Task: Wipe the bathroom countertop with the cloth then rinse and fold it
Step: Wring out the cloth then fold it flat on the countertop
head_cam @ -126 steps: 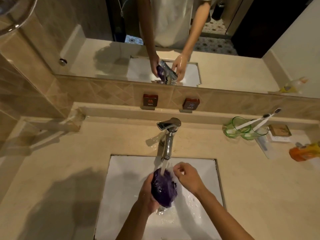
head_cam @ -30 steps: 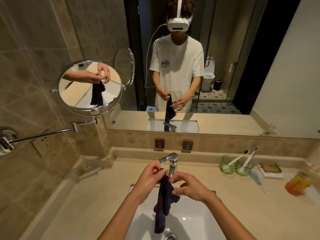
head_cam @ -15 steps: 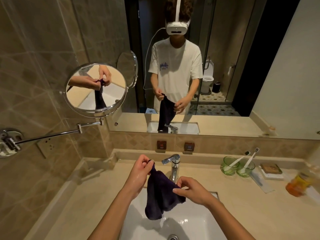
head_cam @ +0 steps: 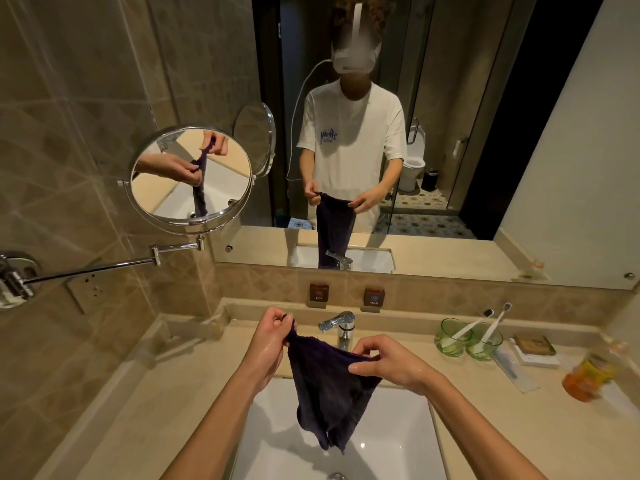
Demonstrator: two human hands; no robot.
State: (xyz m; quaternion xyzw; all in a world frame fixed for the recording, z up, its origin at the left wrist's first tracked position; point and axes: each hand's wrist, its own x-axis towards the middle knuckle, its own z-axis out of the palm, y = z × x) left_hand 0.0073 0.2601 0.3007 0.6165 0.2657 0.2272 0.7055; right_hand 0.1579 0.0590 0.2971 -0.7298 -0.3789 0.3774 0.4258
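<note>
Head view: opened the dark cloth point(head_cam: 329, 386) out over the sink point(head_cam: 398, 441) from a twisted rope a second ago. Left hand point(head_cam: 273, 337) and right hand point(head_cam: 384, 365) each pinched a top corner, spread apart. Faucet point(head_cam: 341, 325) off; rinsing apparently done, folding about to start.

Beige stone surface point(head_cam: 166, 403) with a white rectangular sink point(head_cam: 398, 441) set into it and a chrome tap point(head_cam: 341, 327) behind the basin. At right stand two green glass tumblers point(head_cam: 467, 337), touching, each holding a toothbrush; beside them lie a flat white packet point(head_cam: 512, 368), a small box point(head_cam: 533, 348) and a blurred orange bottle point(head_cam: 585, 379).
</note>
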